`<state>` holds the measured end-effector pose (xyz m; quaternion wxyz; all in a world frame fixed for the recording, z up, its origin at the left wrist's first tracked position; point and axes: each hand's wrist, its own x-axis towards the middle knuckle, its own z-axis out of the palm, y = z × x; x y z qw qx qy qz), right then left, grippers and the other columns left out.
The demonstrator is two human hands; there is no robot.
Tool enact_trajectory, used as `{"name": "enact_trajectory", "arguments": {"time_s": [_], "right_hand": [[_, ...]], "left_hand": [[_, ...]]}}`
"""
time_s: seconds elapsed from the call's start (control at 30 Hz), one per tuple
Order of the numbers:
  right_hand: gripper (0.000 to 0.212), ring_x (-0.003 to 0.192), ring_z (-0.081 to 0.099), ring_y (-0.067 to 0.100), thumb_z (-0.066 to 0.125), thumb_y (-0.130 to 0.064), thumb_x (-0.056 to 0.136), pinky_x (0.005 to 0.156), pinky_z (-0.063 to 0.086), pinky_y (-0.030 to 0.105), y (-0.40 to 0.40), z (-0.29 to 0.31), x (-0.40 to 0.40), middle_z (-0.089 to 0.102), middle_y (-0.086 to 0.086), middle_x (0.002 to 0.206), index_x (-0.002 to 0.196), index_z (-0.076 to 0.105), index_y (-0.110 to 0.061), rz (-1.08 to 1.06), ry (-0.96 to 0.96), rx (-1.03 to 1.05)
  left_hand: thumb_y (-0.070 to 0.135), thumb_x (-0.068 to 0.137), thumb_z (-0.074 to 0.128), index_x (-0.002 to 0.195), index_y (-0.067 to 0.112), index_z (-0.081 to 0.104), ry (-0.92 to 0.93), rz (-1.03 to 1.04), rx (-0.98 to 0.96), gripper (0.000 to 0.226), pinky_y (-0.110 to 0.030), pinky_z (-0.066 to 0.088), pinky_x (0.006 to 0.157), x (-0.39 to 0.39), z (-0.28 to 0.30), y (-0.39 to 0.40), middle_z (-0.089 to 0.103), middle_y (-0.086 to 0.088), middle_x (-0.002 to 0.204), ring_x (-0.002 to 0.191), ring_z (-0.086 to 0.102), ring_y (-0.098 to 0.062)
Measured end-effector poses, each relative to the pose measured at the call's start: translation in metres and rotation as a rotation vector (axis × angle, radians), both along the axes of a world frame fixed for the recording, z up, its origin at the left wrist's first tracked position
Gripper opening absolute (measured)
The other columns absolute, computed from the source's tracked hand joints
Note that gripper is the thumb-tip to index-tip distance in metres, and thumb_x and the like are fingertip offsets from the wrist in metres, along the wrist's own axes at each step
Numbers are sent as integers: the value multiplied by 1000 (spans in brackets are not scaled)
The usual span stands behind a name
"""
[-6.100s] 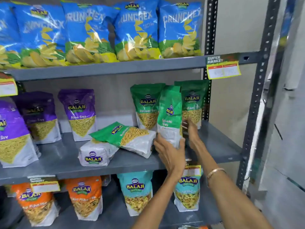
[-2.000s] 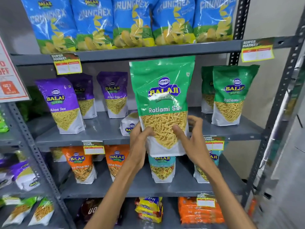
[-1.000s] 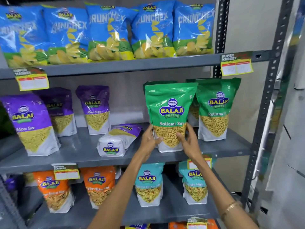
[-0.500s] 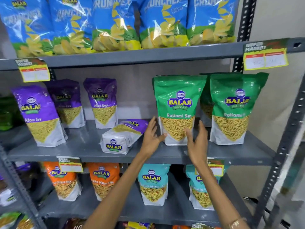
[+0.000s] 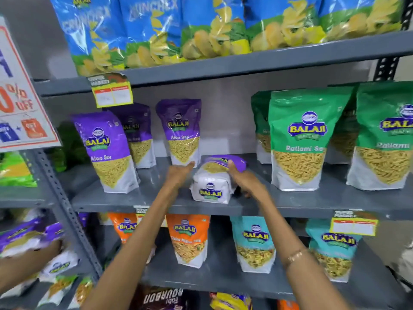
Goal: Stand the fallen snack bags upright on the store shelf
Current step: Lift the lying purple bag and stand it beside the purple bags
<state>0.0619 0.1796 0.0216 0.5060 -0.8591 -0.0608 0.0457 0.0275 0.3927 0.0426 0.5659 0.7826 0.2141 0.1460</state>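
A purple Aloo Sev bag [image 5: 212, 182] lies fallen on the grey middle shelf [image 5: 107, 201], its white base toward me. My right hand [image 5: 242, 181] grips its right side, with the thumb over its top. My left hand [image 5: 178, 175] is flat against the bag's left side, fingers stretched out. Three purple Aloo Sev bags [image 5: 107, 151] stand upright to the left and behind. Green Ratlami Sev bags [image 5: 299, 139] stand upright on the right.
Blue Crunchex bags [image 5: 156, 30] fill the shelf above. Orange [image 5: 187, 238] and teal bags [image 5: 254, 242] stand on the shelf below. Another person's hand [image 5: 44, 249] holds purple bags on the adjoining rack at lower left. A discount sign [image 5: 20, 104] hangs at left.
Both hands let go of the green bag, which now stands upright, and moved left to the fallen purple bag. The view shifted left.
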Motion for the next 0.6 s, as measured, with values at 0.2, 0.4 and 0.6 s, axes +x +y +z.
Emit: {"name": "enact_trajectory", "arguments": {"time_s": [0.2,0.4,0.6], "right_hand": [[79,125,63,28,69,-66,77,107,48,38,23,-10,27,64,9,139,132,65,-10,-129,144,115],[23,91,69,21,67,-26,94,73,52,26,17,-13,-8,72,11,116,109,71,-9,-116,10,372],[26,104,60,20,58,-17,101,86,50,32,24,-13,-64,64,7,118,121,42,-15,-172,-187,476]], "left_hand": [[48,65,88,105,21,66,382,-478,-202,54,-40,60,78,45,-7,24,67,-5,113,91,67,-20],[7,88,74,82,9,70,187,-600,-334,7,-25,61,56,23,-11,8,76,0,62,52,71,-11],[-4,65,85,108,-2,68,-161,-505,-454,46,-38,64,76,-25,-27,-8,79,-15,100,90,75,-32]]}}
